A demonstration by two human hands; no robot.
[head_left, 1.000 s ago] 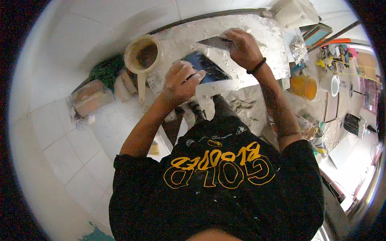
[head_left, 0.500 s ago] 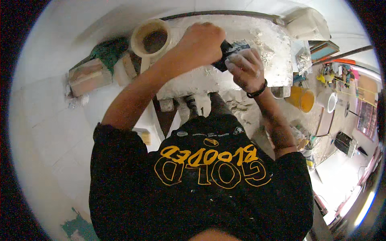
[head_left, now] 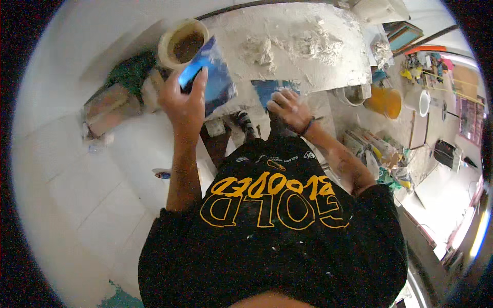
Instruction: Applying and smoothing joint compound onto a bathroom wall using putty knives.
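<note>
My left hand [head_left: 186, 102] is closed on a putty knife [head_left: 221, 82], its broad, shiny blade smeared and tilted up beside the near-left side of a white-coated board [head_left: 344, 72]. My right hand [head_left: 290, 110] grips a second putty knife [head_left: 264, 91] at the board's near edge. Its wide blue-grey blade carries white smears, and my fingers hide its handle. Rough lumps of white putty [head_left: 262, 51] lie on the board beyond both hands. White residue coats the right fingers.
A pale bucket [head_left: 167, 49] stands left of the board. Farther left are a block-like box [head_left: 113, 110] and a dark green bag [head_left: 128, 74]. To the right sit a yellow bucket [head_left: 382, 102], a white bucket [head_left: 417, 102] and assorted bags [head_left: 377, 156].
My hands, close together over the board before, have moved apart. The left one swung left and nearer with its putty knife; the right came down toward the near edge. More putty is visible.
</note>
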